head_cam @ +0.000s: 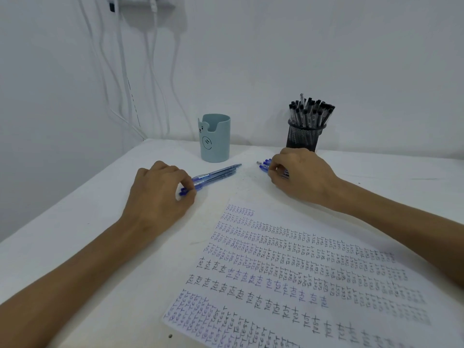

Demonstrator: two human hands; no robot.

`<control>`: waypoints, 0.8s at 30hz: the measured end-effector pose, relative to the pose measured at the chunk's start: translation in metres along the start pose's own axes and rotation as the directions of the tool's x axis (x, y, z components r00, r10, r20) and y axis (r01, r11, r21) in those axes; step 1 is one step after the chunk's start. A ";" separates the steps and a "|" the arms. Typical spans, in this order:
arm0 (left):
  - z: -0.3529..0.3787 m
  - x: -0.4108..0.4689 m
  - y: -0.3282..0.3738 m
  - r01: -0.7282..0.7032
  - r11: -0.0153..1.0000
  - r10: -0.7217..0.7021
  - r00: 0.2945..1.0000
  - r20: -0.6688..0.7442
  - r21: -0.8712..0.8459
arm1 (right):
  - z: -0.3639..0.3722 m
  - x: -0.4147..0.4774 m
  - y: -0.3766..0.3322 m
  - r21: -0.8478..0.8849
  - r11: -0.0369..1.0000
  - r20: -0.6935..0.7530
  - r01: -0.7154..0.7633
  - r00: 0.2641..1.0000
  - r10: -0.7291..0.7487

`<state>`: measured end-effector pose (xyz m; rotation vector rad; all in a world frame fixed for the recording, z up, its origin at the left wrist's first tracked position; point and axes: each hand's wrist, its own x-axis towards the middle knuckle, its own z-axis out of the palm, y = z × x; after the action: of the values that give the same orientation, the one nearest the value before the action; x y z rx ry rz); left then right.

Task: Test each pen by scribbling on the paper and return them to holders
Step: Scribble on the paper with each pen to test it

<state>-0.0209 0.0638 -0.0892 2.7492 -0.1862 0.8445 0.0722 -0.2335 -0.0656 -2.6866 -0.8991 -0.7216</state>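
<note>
Your left hand (pixel 158 194) pinches a bundle of blue translucent click pens (pixel 216 175) at centre frame; your right hand (pixel 301 174) curls round another blue bunch (pixel 264 165), probably gathering both for the teal plastic cup holder (pixel 215 146) just above

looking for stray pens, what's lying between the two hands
Head view: only blue pens. The left hand grips the left pen bundle, the right hand grips the right pen bundle; bare table separates their tips.
</note>
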 end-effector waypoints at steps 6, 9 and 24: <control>0.002 -0.001 0.003 -0.055 0.998 0.055 0.998 0.000 -0.006 | 0.000 -0.001 -0.007 0.028 0.997 -0.007 0.078 0.997 -0.078; 0.001 -0.002 0.004 -0.056 0.994 0.058 0.998 0.028 -0.089 | 0.002 -0.003 -0.010 0.048 0.993 -0.008 0.112 0.994 -0.112; -0.015 -0.011 0.038 -0.282 0.853 0.195 0.953 -0.233 -0.440 | 0.004 -0.014 -0.052 0.042 0.924 -0.047 0.380 0.925 -0.378</control>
<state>-0.0453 0.0318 -0.0756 2.2082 -0.6235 0.9570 0.0323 -0.1975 -0.0736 -2.4689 -1.4301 -0.8080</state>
